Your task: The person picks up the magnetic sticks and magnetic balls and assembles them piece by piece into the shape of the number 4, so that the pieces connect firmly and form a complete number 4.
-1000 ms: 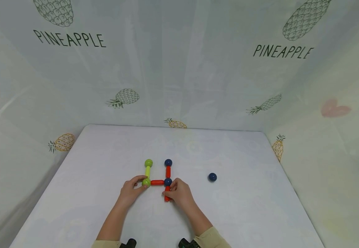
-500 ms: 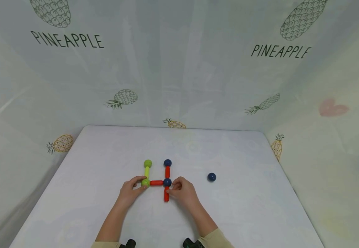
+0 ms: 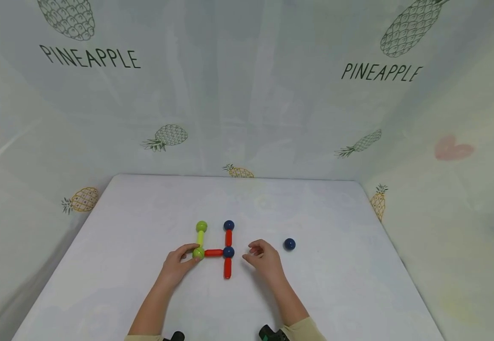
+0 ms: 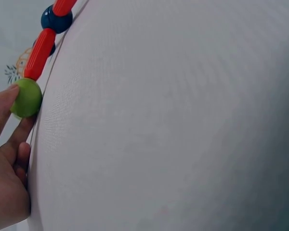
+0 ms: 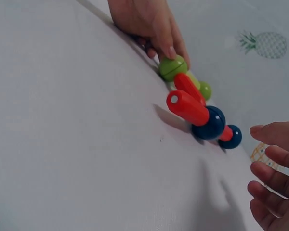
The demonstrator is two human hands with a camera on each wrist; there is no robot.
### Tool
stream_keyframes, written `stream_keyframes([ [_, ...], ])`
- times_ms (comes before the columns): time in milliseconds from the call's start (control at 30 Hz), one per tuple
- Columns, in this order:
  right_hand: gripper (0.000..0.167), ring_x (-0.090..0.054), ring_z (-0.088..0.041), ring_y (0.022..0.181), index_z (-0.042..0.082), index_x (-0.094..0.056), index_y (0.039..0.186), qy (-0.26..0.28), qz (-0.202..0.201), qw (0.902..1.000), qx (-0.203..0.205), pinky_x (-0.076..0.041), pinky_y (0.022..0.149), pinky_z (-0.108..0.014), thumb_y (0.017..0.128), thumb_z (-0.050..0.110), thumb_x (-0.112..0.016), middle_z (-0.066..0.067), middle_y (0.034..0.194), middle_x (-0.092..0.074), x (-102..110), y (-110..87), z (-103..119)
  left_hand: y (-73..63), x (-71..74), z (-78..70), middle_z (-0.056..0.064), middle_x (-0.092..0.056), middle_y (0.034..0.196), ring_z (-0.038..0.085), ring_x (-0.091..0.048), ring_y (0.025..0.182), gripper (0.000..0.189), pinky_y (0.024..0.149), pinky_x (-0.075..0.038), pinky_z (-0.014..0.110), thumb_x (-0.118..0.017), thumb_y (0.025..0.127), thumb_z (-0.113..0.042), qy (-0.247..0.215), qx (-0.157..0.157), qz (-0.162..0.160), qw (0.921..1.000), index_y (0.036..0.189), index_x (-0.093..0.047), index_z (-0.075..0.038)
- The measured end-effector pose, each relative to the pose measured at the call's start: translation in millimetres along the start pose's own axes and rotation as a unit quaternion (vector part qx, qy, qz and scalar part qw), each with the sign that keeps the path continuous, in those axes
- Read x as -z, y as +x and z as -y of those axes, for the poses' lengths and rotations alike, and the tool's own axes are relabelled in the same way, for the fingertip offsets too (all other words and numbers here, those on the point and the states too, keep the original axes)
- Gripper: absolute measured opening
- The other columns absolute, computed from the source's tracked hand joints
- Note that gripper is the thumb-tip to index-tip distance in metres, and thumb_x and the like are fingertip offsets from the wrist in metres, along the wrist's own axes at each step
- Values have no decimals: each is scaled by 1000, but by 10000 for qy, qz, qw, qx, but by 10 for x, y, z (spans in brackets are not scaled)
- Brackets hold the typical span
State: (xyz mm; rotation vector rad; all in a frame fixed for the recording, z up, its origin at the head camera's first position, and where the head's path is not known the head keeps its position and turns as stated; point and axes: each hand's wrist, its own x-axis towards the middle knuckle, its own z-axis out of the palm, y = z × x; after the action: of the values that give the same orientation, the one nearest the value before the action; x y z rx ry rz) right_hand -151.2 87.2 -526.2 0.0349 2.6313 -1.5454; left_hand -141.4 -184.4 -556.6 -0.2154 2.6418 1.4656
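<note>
My left hand (image 3: 176, 267) pinches the near green ball (image 3: 198, 254) of a joined ball-and-rod figure on the table. From that ball a yellow-green rod (image 3: 200, 238) runs back to another green ball (image 3: 202, 226), and a red rod (image 3: 214, 253) leads right to a blue ball (image 3: 228, 252). A second red rod (image 3: 229, 237) joins it to the far blue ball (image 3: 229, 225). Toward me points a third red rod (image 3: 228, 268), its near end bare, as the right wrist view shows. My right hand (image 3: 267, 263) hovers apart, fingers loosely bent, holding nothing.
A loose blue ball (image 3: 289, 244) lies to the right of my right hand. The white table (image 3: 336, 284) has its back edge against a pineapple-print curtain (image 3: 238, 94), which also hangs along both sides.
My right hand has let go of the near red rod and moved right, toward the loose blue ball. The left hand keeps its pinch on the green ball.
</note>
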Motion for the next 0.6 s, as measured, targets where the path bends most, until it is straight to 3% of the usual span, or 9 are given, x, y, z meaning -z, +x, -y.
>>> stream_keyframes([
  [300,27,-58,-21,88,6,-68,103,-44,-965,9947,342,-48,77,-36,80,13,-80,-2,91,-65,152,28,-141,10,-5,39,8,-62,124,28,-48,110,37,93,-39,48,-73,88,-16,-115,-104,-3,9999,124,-66,-15],
  [600,26,-56,-27,94,2,-69,105,123,-1486,9879,423,-46,81,-41,82,10,-78,-10,99,-65,331,35,-218,-7,17,19,8,-62,123,27,-47,108,37,88,-39,45,-73,88,-16,-120,-86,-5,9999,123,-66,-15],
])
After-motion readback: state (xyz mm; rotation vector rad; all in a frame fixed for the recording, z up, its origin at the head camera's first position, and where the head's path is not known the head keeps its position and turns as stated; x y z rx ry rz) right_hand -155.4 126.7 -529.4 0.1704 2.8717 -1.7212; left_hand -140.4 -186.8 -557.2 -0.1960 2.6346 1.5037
